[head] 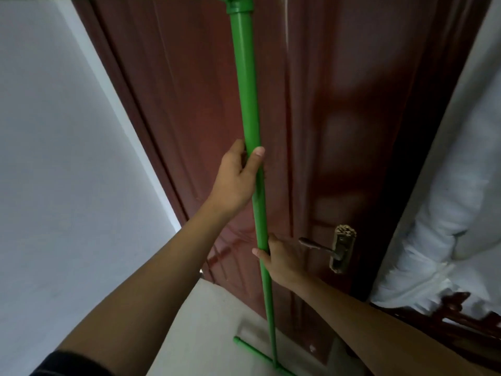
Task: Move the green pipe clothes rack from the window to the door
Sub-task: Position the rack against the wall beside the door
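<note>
Head view looks down the length of the green pipe clothes rack (248, 85), which stands right in front of the dark red door (339, 109). Its upright pipe runs from a joint fitting at the top edge of the picture down to a short cross foot (253, 351) on the pale floor (214, 321). The left hand (238, 176) is higher up, its grip closed round the upright, thumb lying across the front of the pipe and fingers wrapped behind. The right hand (279, 260) holds the same pipe lower down, fingers curled round it from the right side, just beside the brass door handle (336, 248) but apart from it. Both forearms reach up from the bottom of the picture; a dark sleeve (73, 366) shows at the left elbow. A white wall (54, 158) lies to the left of the door frame, and white cloth (447, 226) hangs on the right.
</note>
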The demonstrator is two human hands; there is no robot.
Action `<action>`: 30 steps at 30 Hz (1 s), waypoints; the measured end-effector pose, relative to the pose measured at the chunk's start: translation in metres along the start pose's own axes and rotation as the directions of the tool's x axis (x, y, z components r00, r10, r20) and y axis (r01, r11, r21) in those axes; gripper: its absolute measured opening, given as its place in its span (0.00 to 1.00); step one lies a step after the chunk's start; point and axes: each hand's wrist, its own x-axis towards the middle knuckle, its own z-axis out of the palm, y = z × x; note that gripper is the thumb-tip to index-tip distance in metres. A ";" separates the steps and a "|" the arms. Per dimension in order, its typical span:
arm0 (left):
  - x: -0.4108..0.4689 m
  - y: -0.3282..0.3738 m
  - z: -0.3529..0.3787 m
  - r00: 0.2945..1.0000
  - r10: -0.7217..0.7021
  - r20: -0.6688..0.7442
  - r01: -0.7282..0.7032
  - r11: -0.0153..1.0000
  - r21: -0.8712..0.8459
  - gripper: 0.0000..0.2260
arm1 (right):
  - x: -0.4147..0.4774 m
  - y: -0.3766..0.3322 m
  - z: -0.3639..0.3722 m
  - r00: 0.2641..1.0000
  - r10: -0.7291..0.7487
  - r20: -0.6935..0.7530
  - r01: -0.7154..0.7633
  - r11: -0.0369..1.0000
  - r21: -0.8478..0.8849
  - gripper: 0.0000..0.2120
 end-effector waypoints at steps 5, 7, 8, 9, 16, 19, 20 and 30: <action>0.023 -0.029 -0.068 0.997 -0.018 -0.074 0.018 1.000 -0.002 0.06 | 0.049 -0.047 0.048 0.994 -0.065 0.092 0.063 0.998 0.018 0.15; 0.032 -0.044 -0.095 0.994 -0.024 -0.106 0.026 1.000 0.013 0.06 | 0.069 -0.066 0.068 0.987 -0.089 0.131 0.087 0.996 0.023 0.14; 0.038 -0.051 -0.110 0.992 -0.025 -0.123 0.029 0.999 0.030 0.08 | 0.079 -0.076 0.079 0.983 -0.097 0.158 0.093 0.995 0.032 0.14; 0.043 -0.059 -0.125 0.989 -0.029 -0.143 0.037 0.998 0.053 0.10 | 0.090 -0.084 0.092 0.977 -0.108 0.182 0.102 0.994 0.039 0.13; 0.071 -0.107 -0.220 0.970 -0.062 -0.237 0.096 0.986 0.136 0.14 | 0.148 -0.146 0.171 0.941 -0.184 0.284 0.179 0.983 0.046 0.17; 0.077 -0.123 -0.256 0.960 -0.085 -0.267 0.132 0.978 0.164 0.11 | 0.168 -0.169 0.199 0.913 -0.240 0.330 0.241 0.970 0.038 0.16; 0.078 -0.129 -0.267 0.954 -0.099 -0.282 0.152 0.973 0.175 0.12 | 0.173 -0.176 0.207 0.901 -0.253 0.352 0.258 0.966 0.034 0.16; 0.077 -0.172 -0.346 0.849 -0.189 -0.493 0.321 0.927 0.196 0.17 | 0.229 -0.223 0.280 0.627 -0.421 0.655 0.417 0.892 0.175 0.11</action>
